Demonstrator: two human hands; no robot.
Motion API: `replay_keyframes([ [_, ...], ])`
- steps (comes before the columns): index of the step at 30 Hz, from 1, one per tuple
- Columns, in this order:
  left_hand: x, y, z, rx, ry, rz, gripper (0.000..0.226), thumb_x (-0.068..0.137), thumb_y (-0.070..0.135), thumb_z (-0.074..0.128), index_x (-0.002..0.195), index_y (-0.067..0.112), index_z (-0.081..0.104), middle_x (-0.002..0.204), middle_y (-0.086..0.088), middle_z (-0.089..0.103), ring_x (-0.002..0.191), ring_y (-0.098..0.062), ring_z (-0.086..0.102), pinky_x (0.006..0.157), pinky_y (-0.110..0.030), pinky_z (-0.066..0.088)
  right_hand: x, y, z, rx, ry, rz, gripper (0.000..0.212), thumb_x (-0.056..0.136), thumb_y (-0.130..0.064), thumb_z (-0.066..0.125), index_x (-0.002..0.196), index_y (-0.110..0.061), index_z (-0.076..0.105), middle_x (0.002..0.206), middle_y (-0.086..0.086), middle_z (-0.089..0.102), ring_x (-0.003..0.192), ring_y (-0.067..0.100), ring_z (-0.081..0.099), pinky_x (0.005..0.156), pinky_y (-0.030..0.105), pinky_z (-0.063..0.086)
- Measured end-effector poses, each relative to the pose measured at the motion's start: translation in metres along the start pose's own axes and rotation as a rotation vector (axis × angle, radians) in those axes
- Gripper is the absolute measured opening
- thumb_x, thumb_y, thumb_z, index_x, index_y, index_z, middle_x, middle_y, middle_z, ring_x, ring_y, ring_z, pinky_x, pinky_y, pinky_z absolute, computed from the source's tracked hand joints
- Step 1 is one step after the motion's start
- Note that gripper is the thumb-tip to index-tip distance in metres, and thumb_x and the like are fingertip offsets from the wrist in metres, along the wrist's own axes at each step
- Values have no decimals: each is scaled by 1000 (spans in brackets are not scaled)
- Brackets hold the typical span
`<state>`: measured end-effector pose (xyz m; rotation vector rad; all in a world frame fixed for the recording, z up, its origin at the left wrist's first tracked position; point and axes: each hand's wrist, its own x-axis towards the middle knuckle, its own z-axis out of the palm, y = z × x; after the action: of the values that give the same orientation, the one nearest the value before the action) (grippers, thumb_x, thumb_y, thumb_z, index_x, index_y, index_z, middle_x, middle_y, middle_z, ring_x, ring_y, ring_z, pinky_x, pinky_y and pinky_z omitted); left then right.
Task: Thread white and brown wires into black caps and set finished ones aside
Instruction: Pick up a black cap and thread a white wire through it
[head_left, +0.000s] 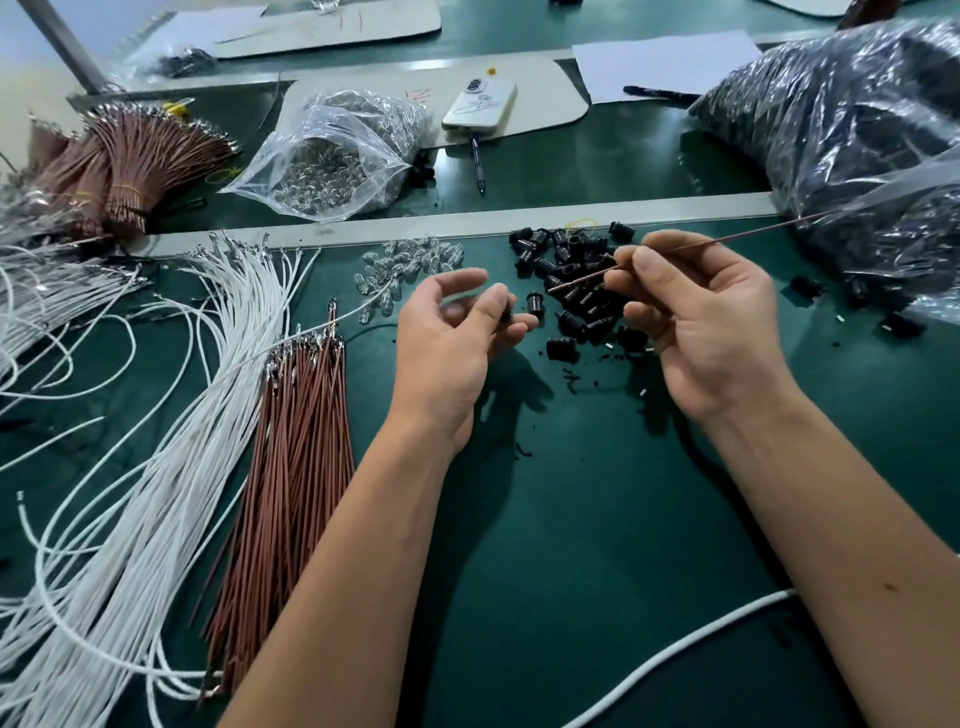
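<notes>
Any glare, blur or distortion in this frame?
Head view: wide-angle bending curves the table rail; glare on the black parts bag; the hands, left and right, are sharp and cast soft shadows; far corners are soft.

Bare green mat (597, 519) near, black caps (576, 280) ahead, wire bundles (291, 467) left

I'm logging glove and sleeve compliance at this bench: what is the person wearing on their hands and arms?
Nothing shows. The left hand and right hand are bare, without gloves, rings, or a watch. Both forearms are uncovered as far as the picture's bottom edge, so no sleeves are visible.
</notes>
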<state>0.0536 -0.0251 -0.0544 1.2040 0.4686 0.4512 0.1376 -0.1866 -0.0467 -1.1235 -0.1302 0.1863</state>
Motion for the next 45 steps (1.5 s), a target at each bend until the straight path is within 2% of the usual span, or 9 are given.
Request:
replay_keyframes([
  [3, 1, -1, -2, 72, -40, -21, 11, 93, -5, 64, 104, -4, 67, 85, -11, 72, 74, -17, 72, 71, -21, 57, -2, 1, 0, -40, -7, -39, 10, 94, -1, 70, 99, -8, 67, 92, 10, 79, 78, 20, 76, 56, 22, 55],
  [6, 0, 1, -3, 28, -96, -93, 21, 92, -13, 59, 98, 1, 73, 92, -16, 75, 80, -19, 74, 79, -22, 59, -3, 2, 1, -81, -10, -69, 10, 93, -2, 72, 98, -10, 68, 93, 10, 79, 79, 21, 77, 56, 23, 55],
  [14, 0, 2, -3, -98, -122, -124, 24, 90, -16, 59, 109, -4, 69, 100, -22, 75, 83, -25, 75, 78, -23, 60, -3, 3, 1, -73, 33, -129, 10, 92, 0, 74, 96, -7, 68, 90, 11, 79, 79, 25, 78, 63, 27, 60],
  [21, 0, 2, -3, -174, -90, -123, 30, 89, -16, 62, 116, -4, 58, 96, -21, 76, 85, -29, 76, 75, -26, 61, -3, 5, 1, -93, 16, -140, 10, 91, 1, 75, 94, -6, 69, 91, 13, 79, 81, 28, 78, 66, 27, 61],
  [30, -1, -1, -1, -177, -121, -104, 24, 87, -16, 64, 108, -5, 59, 91, -17, 77, 82, -28, 76, 74, -25, 60, -4, 12, 5, -74, -6, -134, 12, 90, 4, 74, 93, -6, 68, 86, 12, 78, 78, 27, 78, 69, 27, 60],
  [35, -3, -3, 1, -110, -138, -64, 17, 85, -14, 67, 100, -5, 67, 88, -14, 75, 81, -27, 75, 75, -25, 60, -7, 15, 9, -101, -37, -117, 13, 89, 3, 75, 92, -8, 69, 87, 13, 79, 79, 26, 78, 68, 26, 60],
  [39, -6, -4, 4, -6, -190, 9, 14, 84, -12, 71, 94, -2, 72, 91, -18, 76, 83, -29, 74, 83, -34, 61, -8, 18, 10, -247, -72, -113, 16, 86, -5, 81, 94, -13, 71, 88, 10, 80, 77, 17, 76, 56, 21, 54],
  [43, -8, -4, 6, 234, -208, 127, 17, 79, -6, 79, 90, 6, 74, 84, -9, 78, 75, -16, 73, 71, -24, 57, -8, 17, 9, -328, -121, -146, 13, 85, -7, 83, 89, -15, 74, 82, 5, 79, 70, 7, 72, 56, 13, 48],
  [45, -8, -5, 7, 260, -216, 134, 18, 79, -5, 79, 92, 5, 73, 84, -8, 78, 76, -18, 74, 71, -25, 57, -9, 17, 9, -353, -159, -144, 11, 86, -7, 83, 83, -16, 76, 79, 3, 78, 65, 5, 69, 57, 12, 48],
])
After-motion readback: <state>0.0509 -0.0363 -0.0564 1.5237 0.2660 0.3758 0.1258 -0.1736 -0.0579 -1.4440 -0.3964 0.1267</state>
